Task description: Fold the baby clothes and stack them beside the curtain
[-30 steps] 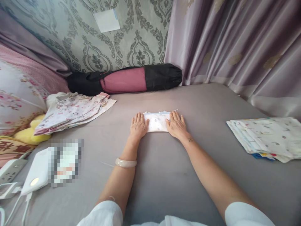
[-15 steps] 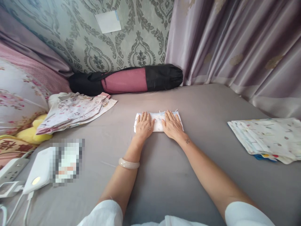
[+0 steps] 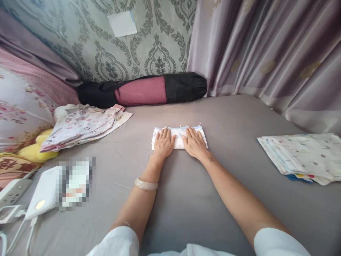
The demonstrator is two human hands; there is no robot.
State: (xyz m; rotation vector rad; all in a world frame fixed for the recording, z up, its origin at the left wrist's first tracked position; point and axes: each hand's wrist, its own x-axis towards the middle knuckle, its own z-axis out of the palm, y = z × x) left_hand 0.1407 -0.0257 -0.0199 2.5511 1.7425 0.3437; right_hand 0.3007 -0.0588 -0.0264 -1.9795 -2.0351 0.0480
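A folded white cloth (image 3: 179,139) with small faint prints lies flat on the grey bed sheet (image 3: 186,199), its long side running left to right. Short white ties or threads stick out along its far edge. My left hand (image 3: 164,143) rests palm down on the cloth's left part, fingers stretched out. On its right part lies my right hand (image 3: 195,142), flat too, with the fingers pointing away from me. Between the two thumbs a strip of the cloth shows. What lies under the palms is hidden.
Printed cloths (image 3: 306,156) lie stacked at the right. Folded baby clothes (image 3: 85,124) and a yellow plush toy (image 3: 34,151) sit at the left, near a white power bank (image 3: 45,192), a power strip (image 3: 14,192) and cables. A black and pink rolled bag (image 3: 141,90) lies along the wall.
My right hand's fingers have shifted very slightly toward me on the cloth. Both hands stay flat on it, and the cloth has not visibly moved.
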